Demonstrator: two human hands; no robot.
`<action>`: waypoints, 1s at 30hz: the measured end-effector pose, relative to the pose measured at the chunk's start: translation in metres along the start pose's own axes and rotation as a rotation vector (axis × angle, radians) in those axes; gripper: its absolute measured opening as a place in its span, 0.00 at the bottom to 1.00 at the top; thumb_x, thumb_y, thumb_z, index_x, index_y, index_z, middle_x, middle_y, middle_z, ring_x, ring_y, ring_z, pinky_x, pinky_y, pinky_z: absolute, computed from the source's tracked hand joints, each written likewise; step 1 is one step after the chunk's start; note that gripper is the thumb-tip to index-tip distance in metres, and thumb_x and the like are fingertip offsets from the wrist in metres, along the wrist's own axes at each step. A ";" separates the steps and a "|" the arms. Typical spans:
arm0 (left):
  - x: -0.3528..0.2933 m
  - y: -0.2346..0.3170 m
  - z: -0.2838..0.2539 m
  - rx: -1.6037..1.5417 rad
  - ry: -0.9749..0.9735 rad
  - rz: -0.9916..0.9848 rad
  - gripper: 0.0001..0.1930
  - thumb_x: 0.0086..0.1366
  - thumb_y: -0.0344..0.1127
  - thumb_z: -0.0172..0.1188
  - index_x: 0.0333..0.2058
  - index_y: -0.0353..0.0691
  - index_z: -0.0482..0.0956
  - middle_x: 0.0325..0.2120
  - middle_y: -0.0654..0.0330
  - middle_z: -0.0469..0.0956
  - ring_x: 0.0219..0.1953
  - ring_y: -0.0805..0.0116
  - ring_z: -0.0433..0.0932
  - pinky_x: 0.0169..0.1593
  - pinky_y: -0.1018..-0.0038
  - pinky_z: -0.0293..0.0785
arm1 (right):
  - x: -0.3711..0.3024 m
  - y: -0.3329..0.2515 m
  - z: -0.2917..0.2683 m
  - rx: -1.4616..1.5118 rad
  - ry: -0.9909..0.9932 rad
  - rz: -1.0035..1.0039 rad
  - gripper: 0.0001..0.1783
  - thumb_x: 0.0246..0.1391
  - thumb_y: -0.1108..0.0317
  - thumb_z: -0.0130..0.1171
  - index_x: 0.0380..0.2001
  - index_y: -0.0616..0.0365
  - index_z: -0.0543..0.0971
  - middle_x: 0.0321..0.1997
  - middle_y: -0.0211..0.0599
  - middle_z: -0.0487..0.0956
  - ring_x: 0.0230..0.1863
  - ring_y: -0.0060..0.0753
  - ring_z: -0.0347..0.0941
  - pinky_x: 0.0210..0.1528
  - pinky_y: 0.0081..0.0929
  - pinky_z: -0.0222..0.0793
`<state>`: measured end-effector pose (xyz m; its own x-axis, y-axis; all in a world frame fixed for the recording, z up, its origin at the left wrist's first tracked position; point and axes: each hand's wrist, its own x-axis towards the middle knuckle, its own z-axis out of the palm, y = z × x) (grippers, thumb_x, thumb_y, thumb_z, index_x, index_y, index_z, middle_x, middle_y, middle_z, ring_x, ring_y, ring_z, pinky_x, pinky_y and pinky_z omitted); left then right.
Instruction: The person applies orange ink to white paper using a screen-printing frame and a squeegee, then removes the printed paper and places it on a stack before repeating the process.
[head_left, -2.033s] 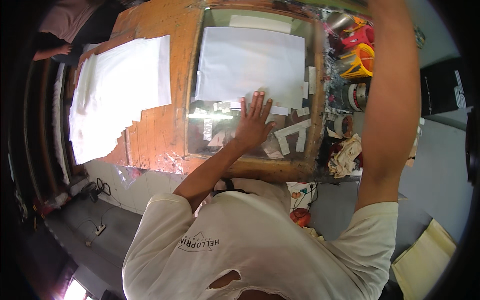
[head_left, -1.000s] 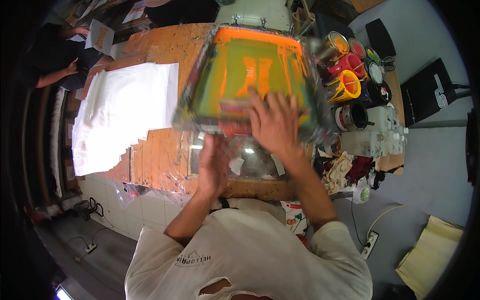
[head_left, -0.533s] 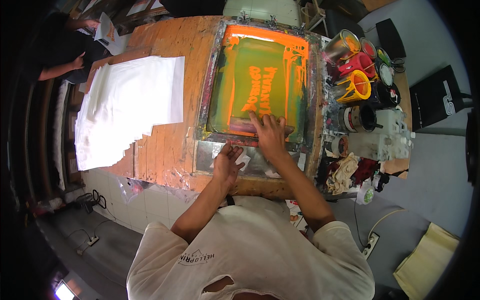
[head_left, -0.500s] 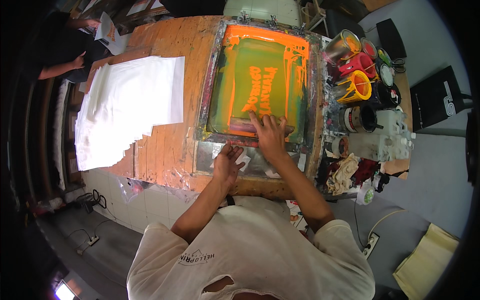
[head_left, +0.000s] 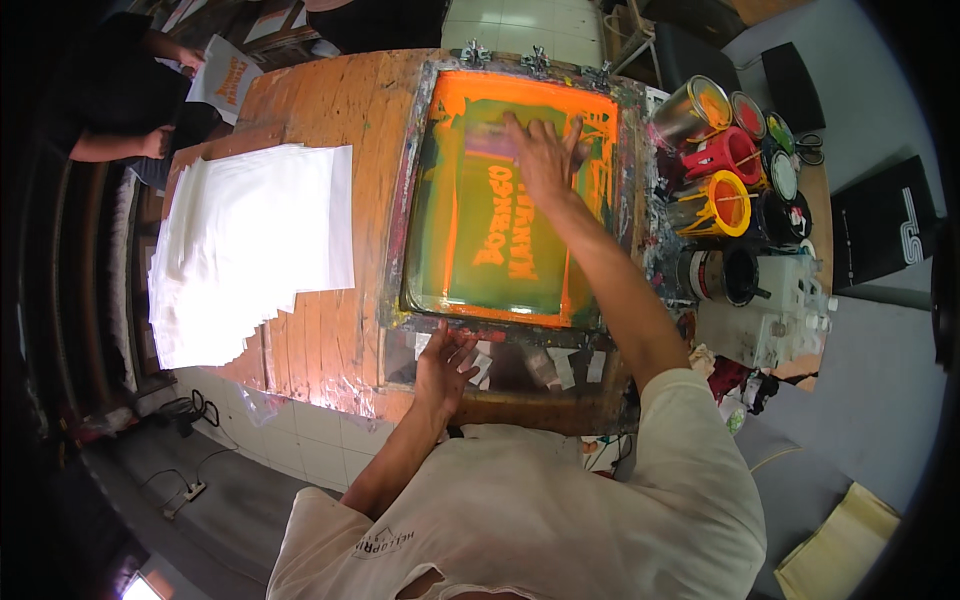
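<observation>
A screen printing frame (head_left: 408,215) lies on the wooden table in front of me, its green mesh smeared with orange ink (head_left: 520,85) along the far and right sides. Orange lettering shows in the mesh's middle. My right hand (head_left: 545,165) grips a squeegee (head_left: 488,143) near the far end of the mesh, fingers spread over its top; the hand hides the squeegee's right part. At the frame's near edge is my left hand (head_left: 443,372), palm turned up and fingers apart, holding nothing. Its fingertips are at the rim; whether they touch it I cannot tell.
White sheets (head_left: 255,240) lie in a fanned stack on the left. Metal clamps (head_left: 536,60) line the frame's far edge. Ink cans (head_left: 722,203) and clear plastic bottles (head_left: 775,310) crowd the right. At far left another person holds a printed white sheet (head_left: 222,78).
My right hand has pushed the squeegee from the near end of the mesh to the far end, uncovering the lettering. My left hand stays by the near edge. The view has shifted slightly.
</observation>
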<state>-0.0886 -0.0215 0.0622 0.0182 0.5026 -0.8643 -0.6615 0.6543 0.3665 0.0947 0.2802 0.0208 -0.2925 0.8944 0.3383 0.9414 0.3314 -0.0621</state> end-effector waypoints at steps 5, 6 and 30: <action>0.000 -0.002 -0.002 -0.032 0.025 -0.017 0.19 0.74 0.59 0.55 0.40 0.48 0.74 0.45 0.62 0.76 0.60 0.61 0.73 0.64 0.44 0.60 | 0.058 0.028 0.015 0.030 -0.167 0.022 0.43 0.52 0.70 0.71 0.70 0.40 0.67 0.49 0.36 0.78 0.59 0.41 0.73 0.73 0.72 0.44; 0.001 -0.003 -0.004 -0.052 0.021 -0.019 0.19 0.73 0.58 0.58 0.39 0.48 0.75 0.44 0.62 0.76 0.58 0.63 0.74 0.63 0.46 0.60 | 0.062 0.035 0.013 0.074 -0.224 0.019 0.42 0.52 0.70 0.71 0.70 0.40 0.67 0.50 0.36 0.78 0.59 0.41 0.73 0.72 0.69 0.46; -0.008 0.012 -0.013 0.006 -0.212 0.181 0.20 0.68 0.51 0.67 0.40 0.37 0.80 0.38 0.53 0.83 0.47 0.59 0.82 0.57 0.60 0.74 | -0.151 -0.082 -0.145 0.154 -0.046 -0.098 0.38 0.50 0.79 0.58 0.67 0.44 0.73 0.38 0.36 0.72 0.45 0.41 0.70 0.54 0.50 0.57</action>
<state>-0.1067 -0.0256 0.0691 0.0571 0.7184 -0.6933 -0.6635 0.5462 0.5113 0.0855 0.0746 0.1108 -0.3918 0.8674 0.3069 0.8725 0.4561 -0.1752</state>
